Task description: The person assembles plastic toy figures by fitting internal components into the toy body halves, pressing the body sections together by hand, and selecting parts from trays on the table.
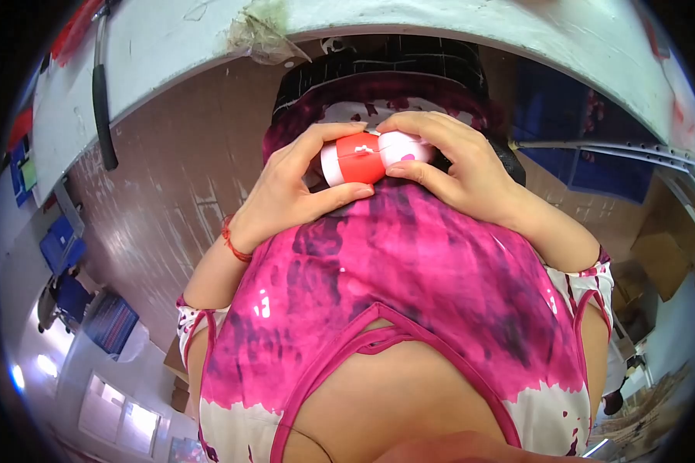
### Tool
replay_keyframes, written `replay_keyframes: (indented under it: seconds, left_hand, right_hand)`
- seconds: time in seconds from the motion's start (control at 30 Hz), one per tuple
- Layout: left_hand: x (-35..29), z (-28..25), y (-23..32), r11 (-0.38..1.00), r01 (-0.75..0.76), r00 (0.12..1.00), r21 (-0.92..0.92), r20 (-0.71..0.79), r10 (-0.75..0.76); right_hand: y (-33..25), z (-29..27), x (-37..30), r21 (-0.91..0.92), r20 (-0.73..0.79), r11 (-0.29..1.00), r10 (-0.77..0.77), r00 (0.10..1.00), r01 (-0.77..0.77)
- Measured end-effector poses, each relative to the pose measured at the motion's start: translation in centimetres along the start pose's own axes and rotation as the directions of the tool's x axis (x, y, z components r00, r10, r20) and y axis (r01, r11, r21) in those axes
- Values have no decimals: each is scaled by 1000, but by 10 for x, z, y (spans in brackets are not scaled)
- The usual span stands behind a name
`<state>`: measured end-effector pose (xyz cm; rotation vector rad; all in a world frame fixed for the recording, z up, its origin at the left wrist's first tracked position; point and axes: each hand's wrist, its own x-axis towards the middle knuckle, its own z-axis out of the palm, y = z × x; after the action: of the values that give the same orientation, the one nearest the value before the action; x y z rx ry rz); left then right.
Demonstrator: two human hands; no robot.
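Cylinder (359, 160), glossy, red-banded, round-ended, is pinched in the grip of left hand (292, 176) and right hand (471, 163).

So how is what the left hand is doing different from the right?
The left hand holds the red band of a red-and-white object, while the right hand holds its rounded, pale end. A red string bracelet circles the left wrist; the right wrist shows none. Both hands are bare, thumb and fingers on opposite sides.

Workshop, prob.: wht worktable (170, 50), scuffed brn flr (170, 170), cardboard boxes (661, 255) at R.
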<state>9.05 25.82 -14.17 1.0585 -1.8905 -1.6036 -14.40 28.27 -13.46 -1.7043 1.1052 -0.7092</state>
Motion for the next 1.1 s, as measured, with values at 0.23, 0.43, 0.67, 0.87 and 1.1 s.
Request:
replay_keyframes:
  seconds: [0.23,0.43,0.67,0.87,1.1]
  left_hand:
    - [-2,-6,7,974,-144,988,176,75,133]
    - [4,-9,9,932,-251,966,261,132,223]
    - [2,-10,4,923,-261,963,282,140,230]
    - [3,-16,3,953,-183,978,240,140,153]
    - [-1,-10,-14,807,92,994,-584,8,-107]
  right_hand:
    - [-1,-4,0,-81,85,995,-52,995,59]
    - [-11,-3,12,-282,212,945,-105,972,164]
    - [-9,2,19,-286,242,934,-145,959,213]
    - [-10,-4,26,-238,244,955,-116,963,175]
    - [-6,-19,19,669,217,643,309,926,-371]
